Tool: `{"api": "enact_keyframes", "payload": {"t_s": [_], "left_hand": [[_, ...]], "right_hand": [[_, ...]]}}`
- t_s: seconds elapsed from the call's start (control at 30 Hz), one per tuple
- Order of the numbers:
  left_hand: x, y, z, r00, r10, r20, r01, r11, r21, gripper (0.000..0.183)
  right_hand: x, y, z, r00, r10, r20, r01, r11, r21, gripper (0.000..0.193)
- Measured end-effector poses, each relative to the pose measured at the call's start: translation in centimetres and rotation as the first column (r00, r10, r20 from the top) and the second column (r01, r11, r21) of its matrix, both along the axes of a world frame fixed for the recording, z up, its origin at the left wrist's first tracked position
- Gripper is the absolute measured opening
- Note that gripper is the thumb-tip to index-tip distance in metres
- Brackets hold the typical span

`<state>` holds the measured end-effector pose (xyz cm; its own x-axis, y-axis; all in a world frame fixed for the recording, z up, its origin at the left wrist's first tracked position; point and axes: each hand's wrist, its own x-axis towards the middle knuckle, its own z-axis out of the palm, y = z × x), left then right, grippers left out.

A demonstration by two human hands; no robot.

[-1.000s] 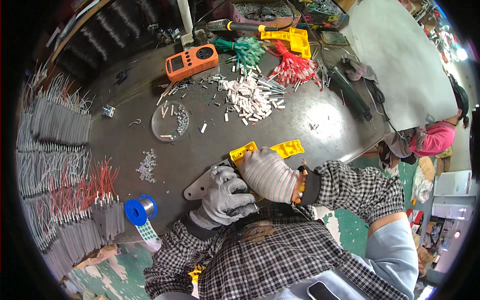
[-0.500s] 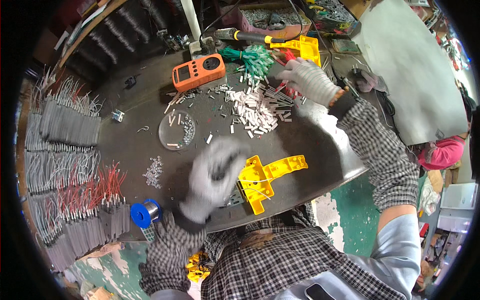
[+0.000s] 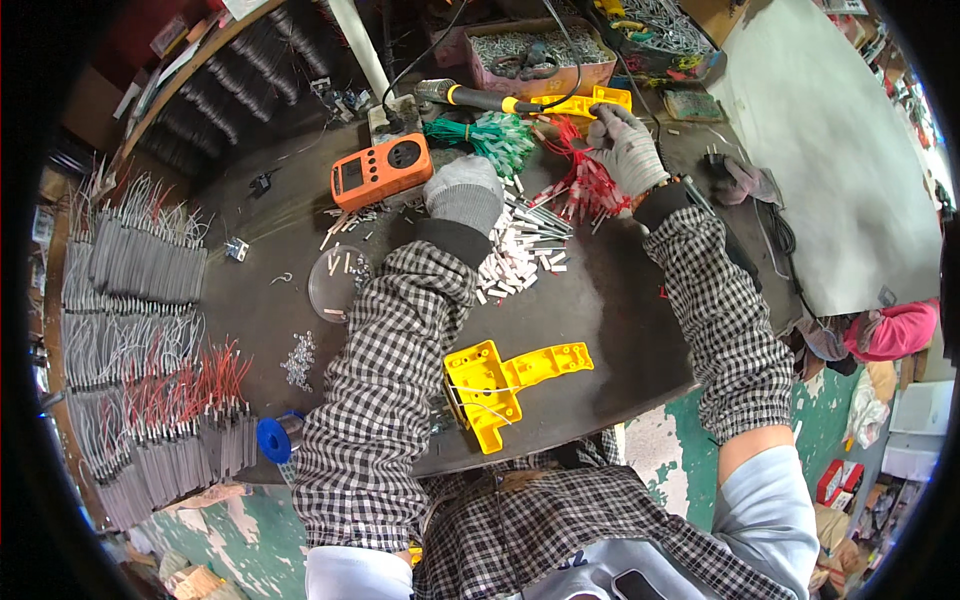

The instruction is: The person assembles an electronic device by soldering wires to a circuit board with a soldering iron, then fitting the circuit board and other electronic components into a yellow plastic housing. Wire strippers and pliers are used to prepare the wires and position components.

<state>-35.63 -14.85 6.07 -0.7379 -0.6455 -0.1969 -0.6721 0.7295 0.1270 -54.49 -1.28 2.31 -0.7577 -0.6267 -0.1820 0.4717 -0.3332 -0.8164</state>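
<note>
My right hand [image 3: 628,155], in a grey-white glove, reaches to the back of the bench. Its fingers close on the near edge of a yellow plastic shell half [image 3: 585,100]. Just beside its palm lies a bundle of red wires [image 3: 583,185] with pale ends. My left hand [image 3: 465,188], gloved too, is between the orange meter [image 3: 382,172] and the green wire bundle [image 3: 485,138], over the edge of the white sleeve pile [image 3: 512,262]; its fingers are hidden. Nearer me, another yellow shell half [image 3: 490,385] lies open with a white wire across it.
A soldering iron [image 3: 480,98] lies behind the green wires. A clear round dish [image 3: 333,285] and loose small clear parts [image 3: 299,362] are left. Grey wired strips [image 3: 150,260] fill the left side, near a blue spool [image 3: 276,438]. A screw box [image 3: 540,55] stands behind.
My left hand has moved from beside the near yellow shell to the back, by the green wires. My right hand has shifted from the red wires to the far yellow shell, which now looks tilted.
</note>
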Motion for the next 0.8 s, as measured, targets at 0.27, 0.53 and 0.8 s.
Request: {"api": "enact_keyframes", "payload": {"t_s": [0.27, 0.53, 0.8], "left_hand": [[-1.1, -0.5, -1.6, 0.963, 0.055, -0.264, -0.014, 0.988, 0.154, 0.034], [-4.4, 0.1, -5.3, 0.730, 0.318, -0.605, 0.434, 0.468, 0.770, 0.019], [-3.5, 2.9, -3.7, 0.770, -0.470, -0.431, 0.467, 0.876, -0.121, 0.038]], "right_hand": [[-1.2, 1.8, -1.9, 0.998, 0.066, -0.003, -0.066, 0.982, -0.177, 0.013], [1.5, 0.7, -0.5, 0.988, -0.022, -0.150, 0.015, 0.999, -0.045, 0.024], [5.0, 0.6, 4.8, 0.968, 0.211, -0.134, -0.213, 0.977, 0.002, 0.022]]}}
